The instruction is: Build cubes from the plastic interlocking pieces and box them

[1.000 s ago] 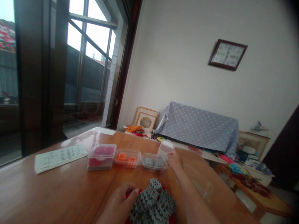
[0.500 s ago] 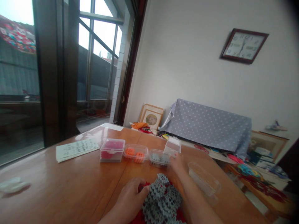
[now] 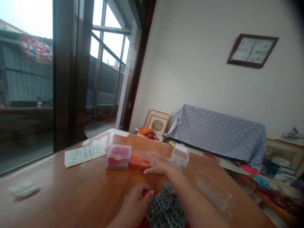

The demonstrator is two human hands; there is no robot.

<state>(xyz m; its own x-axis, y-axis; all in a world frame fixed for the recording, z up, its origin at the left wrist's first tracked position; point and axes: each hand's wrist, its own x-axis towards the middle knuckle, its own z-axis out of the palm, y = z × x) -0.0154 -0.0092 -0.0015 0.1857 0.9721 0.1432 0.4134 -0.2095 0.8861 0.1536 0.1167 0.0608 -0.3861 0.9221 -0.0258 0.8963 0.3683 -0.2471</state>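
My left hand (image 3: 136, 202) is closed on the near-left edge of a grey and red openwork piece (image 3: 163, 205), which looks made of small interlocking plastic bits. The piece's lower end runs out of view, and my right forearm covers its right side. Farther out, my right hand (image 3: 158, 164) is open, palm down with fingers spread. Its fingers reach the right end of a clear tub of orange pieces (image 3: 140, 161); touching or just above, I cannot tell. Behind the wrist, a second clear tub (image 3: 174, 163) is mostly hidden.
Left of the orange tub stands a lidded clear box of pink pieces (image 3: 118, 156), then paper with handwriting (image 3: 84, 154). A clear square box (image 3: 180, 155) stands at back right, a long clear tray (image 3: 215, 190) at right. A crumpled pale wrapper (image 3: 23, 189) lies far left.
My right hand has moved left, from the tub of grey pieces and the square box to the orange tub, its fingers now spread. My left hand keeps its hold. The view has shifted slightly.
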